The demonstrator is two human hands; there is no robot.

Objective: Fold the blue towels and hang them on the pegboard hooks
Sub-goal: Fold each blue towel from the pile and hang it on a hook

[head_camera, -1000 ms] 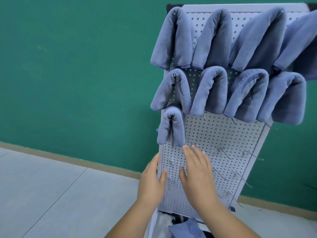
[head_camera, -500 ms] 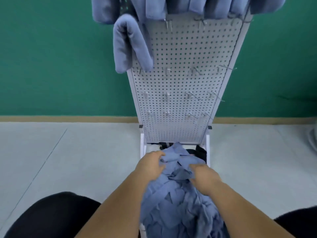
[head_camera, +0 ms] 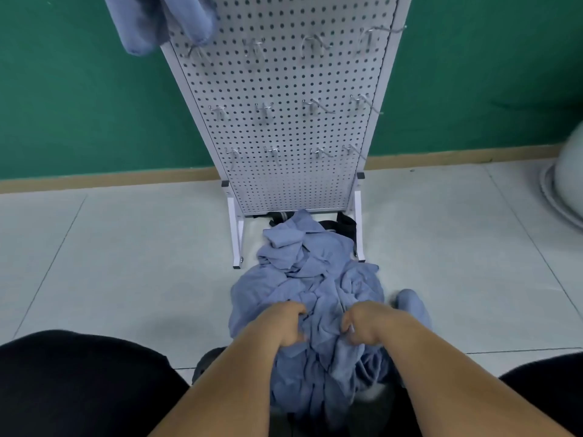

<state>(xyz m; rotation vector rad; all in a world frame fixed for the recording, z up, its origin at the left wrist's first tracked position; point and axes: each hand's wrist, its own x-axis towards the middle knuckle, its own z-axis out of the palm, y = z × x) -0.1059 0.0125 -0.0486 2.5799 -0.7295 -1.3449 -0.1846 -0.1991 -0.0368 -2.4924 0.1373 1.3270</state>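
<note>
Left hand (head_camera: 280, 326) and right hand (head_camera: 367, 326) each grip the towel pile (head_camera: 315, 279) — best lift one towel only (separate corners first).

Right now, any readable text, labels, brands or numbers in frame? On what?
None readable. The pegboard, hooks, hung towel, towel pile, wall and floor show no print, label or number.

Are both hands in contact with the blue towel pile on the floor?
Touching. The head view shows the left hand and right hand with fingers curled into the cloth of the blue towel pile.
</note>
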